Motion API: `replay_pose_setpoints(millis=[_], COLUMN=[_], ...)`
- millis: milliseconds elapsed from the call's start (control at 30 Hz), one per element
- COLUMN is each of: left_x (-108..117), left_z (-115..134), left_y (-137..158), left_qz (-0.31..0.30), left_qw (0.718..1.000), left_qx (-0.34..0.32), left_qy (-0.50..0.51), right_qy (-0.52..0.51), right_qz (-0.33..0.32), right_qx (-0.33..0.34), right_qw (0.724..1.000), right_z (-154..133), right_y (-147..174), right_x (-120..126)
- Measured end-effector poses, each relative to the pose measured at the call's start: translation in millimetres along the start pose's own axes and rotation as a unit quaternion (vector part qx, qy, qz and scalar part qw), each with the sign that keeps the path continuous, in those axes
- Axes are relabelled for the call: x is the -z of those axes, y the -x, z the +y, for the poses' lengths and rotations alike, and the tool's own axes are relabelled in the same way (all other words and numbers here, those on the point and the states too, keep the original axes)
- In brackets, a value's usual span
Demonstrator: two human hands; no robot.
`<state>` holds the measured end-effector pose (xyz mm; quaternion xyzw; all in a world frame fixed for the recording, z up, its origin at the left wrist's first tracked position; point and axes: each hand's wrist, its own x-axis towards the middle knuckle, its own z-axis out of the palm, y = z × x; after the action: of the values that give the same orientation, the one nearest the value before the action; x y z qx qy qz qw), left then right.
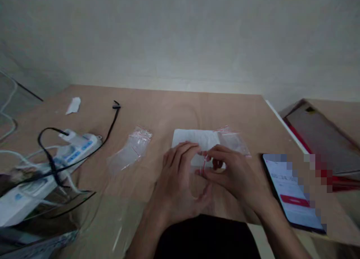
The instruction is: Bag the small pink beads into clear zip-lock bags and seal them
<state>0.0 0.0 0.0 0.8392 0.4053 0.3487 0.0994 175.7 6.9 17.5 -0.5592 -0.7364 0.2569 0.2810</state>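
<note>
Fingers of the right hand [237, 174] clamped a clear red-edged plastic piece [204, 162] toward five o'clock of a white rectangular sheet [194, 137]; the left hand [178, 174] curved alongside, its grip impossible to tell. Uneven tugging could tear it.

We show a bare left hand [178, 178] and right hand [237, 171], with forearms [278, 223] bare too; below, we wear a plain black garment [206, 238] (perhaps a shirt, though it's too dark to tell).
</note>
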Motion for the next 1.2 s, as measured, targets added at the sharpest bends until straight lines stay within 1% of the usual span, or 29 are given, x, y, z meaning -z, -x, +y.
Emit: replay_pose_setpoints(millis=[67,133,167,233,300,333,400,500,633,767,1067,1200], left_x=[-3.1,-6.0,-7.4,-9.4,-10.4,-10.5,-10.3,-9.7,-11.1,-15.3,-26.2,-26.9], left_z=[-0.9,-5.5,-9.8,-21.9,-36.3,-43.2,-54.6,-63.8,-66.1,-66.7,-71.0,-70.7], left_y=[-1.1,-1.3,-1.0,0.2,1.5,1.8,1.6,-0.5,-3.2,-4.4,-7.9,-8.0], left_qz=[-0.059,-0.080,-0.075,-0.035,0.013,0.028,0.041,0.055,0.059,0.054,0.040,0.038], left_qw=[0.998,0.997,0.997,0.996,0.990,0.987,0.984,0.984,0.986,0.983,0.984,0.984], left_qx=[-0.017,-0.002,0.021,0.080,0.137,0.155,0.172,0.161,0.153,0.171,0.173,0.173], left_qy=[0.005,0.005,0.006,0.000,-0.013,-0.019,-0.030,-0.046,-0.041,-0.037,-0.032,-0.013], right_qy=[-0.035,-0.064,-0.086,-0.097,-0.050,-0.016,0.044,0.098,0.128,0.159,0.211,0.198], right_qz=[-0.038,-0.041,-0.032,0.021,0.079,0.085,0.056,0.006,0.005,0.001,-0.023,-0.021], right_qx=[0.048,0.077,0.086,0.080,0.055,0.046,0.052,0.084,0.078,0.061,0.031,0.027], right_qw=[0.998,0.994,0.992,0.992,0.994,0.995,0.996,0.992,0.989,0.985,0.977,0.980], right_z=[-5.6,-5.4,-2.0,11.2,29.0,37.7,50.9,57.6,54.2,51.7,51.9,39.2], right_y=[4.1,3.6,0.7,-10.3,-25.7,-33.7,-47.5,-58.6,-59.3,-57.9,-70.7,-71.4], right_x=[-2.2,-4.6,-6.2,-10.8,-18.2,-23.0,-33.4,-46.8,-53.4,-52.6,-48.9,-38.5])
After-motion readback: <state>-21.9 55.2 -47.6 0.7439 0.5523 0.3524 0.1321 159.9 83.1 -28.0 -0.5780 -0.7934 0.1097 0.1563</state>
